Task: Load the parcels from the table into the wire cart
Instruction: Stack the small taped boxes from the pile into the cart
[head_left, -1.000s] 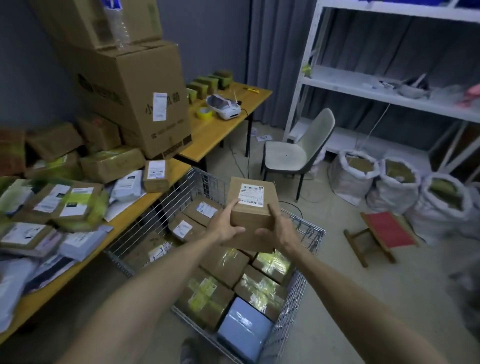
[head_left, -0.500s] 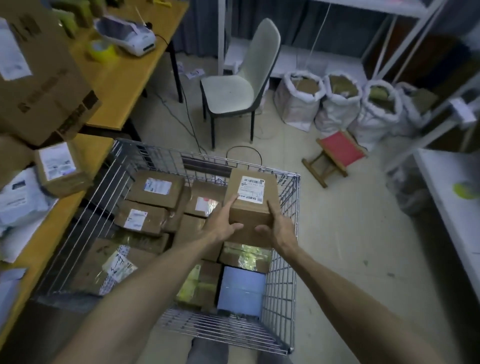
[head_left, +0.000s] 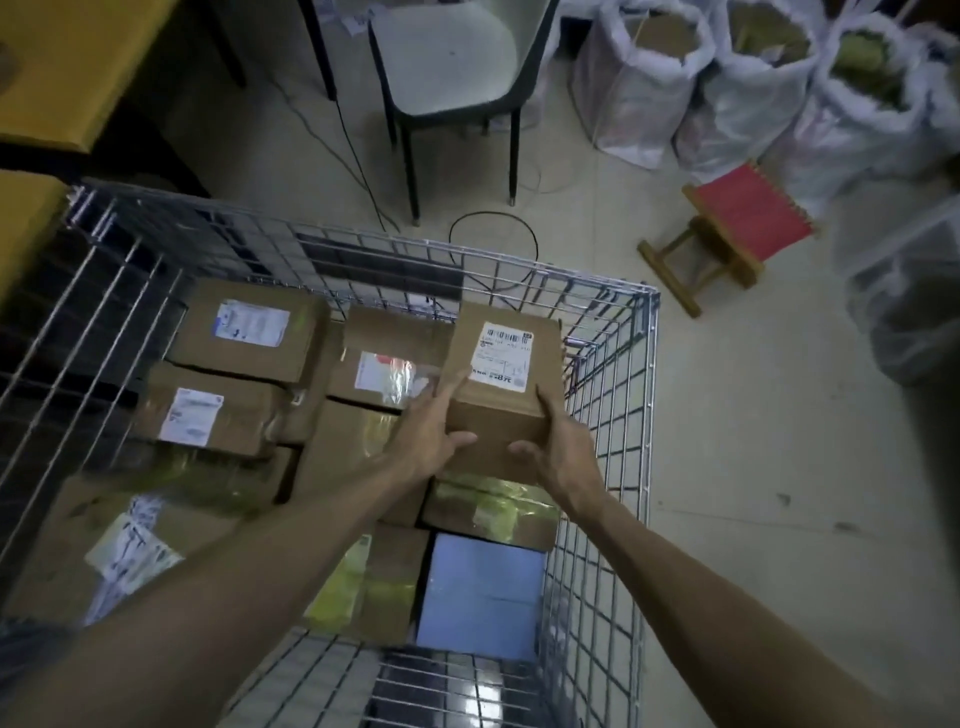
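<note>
I hold a brown cardboard parcel with a white barcode label on top, inside the far right corner of the wire cart. My left hand grips its left side and my right hand grips its near right corner. The parcel sits low, over other parcels; whether it rests on them I cannot tell. The cart holds several brown boxes, some wrapped in yellow tape, and a blue packet.
The yellow table runs along the left edge. Beyond the cart stand a white chair, black cables on the floor, three white sacks and a small red-topped wooden stool. Bare tiled floor lies to the right.
My view tilted down and closer over the cart. Both hands lowered the labelled parcel from above the cart into its far right corner.
</note>
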